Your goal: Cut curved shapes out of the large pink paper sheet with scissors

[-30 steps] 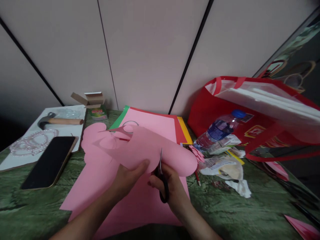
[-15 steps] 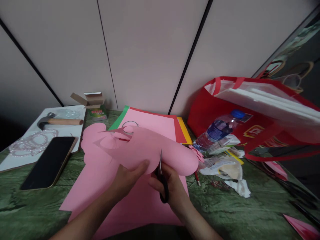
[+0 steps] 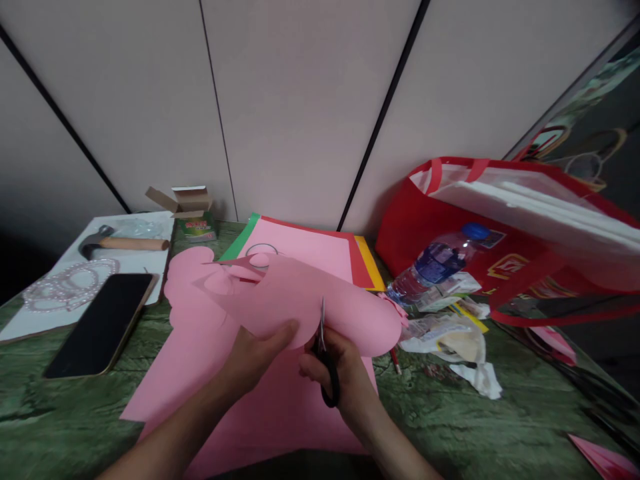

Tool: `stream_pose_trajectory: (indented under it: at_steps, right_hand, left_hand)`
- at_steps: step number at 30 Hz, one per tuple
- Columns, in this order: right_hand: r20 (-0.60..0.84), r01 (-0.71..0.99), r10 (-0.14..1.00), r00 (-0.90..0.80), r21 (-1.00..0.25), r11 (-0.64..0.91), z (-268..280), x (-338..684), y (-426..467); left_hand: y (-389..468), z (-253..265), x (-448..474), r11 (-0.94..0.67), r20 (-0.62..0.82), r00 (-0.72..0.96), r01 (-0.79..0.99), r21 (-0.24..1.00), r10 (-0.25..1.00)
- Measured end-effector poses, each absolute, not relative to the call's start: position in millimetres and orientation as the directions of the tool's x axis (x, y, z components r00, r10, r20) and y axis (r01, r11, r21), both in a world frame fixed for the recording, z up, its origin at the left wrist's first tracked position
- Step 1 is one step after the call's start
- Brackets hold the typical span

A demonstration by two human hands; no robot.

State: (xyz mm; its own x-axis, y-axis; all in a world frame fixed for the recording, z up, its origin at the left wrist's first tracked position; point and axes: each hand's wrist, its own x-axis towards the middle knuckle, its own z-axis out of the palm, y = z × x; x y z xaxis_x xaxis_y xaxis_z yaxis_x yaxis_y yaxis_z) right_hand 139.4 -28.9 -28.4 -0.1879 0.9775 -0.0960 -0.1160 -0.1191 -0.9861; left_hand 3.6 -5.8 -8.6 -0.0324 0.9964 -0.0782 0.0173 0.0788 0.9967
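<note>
My left hand grips the lower edge of a curved sheet of pink paper, thumb on top and fingers hidden beneath. In my right hand is a pair of black-handled scissors, fingers through the loops. The blades point away from me and sit in a cut in the sheet, between my hands; they look nearly closed. To the right of the cut the paper bulges in a rounded flap. Under my hands lie more pink sheets, some with scalloped outlines.
A phone, a claw hammer and a beaded strand lie left. Behind are a small opened box and coloured sheets. A water bottle, torn packaging and a red bag stand or lie right.
Very little differs. The view has shifted slightly, and the rounded flap at the right reaches a touch farther right and lower. Both hands keep their hold.
</note>
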Motion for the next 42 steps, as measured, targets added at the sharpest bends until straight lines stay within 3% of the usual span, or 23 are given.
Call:
stream_pose_trajectory:
  at_steps: [42]
  right_hand:
    - [-0.134, -0.139, 0.981, -0.14, -0.978, -0.153, -24.7, 136.4, -29.5]
  left_hand:
    - [-1.2, -13.2, -0.7, 0.069, -0.071, -0.011, -0.139, 0.988, 0.997]
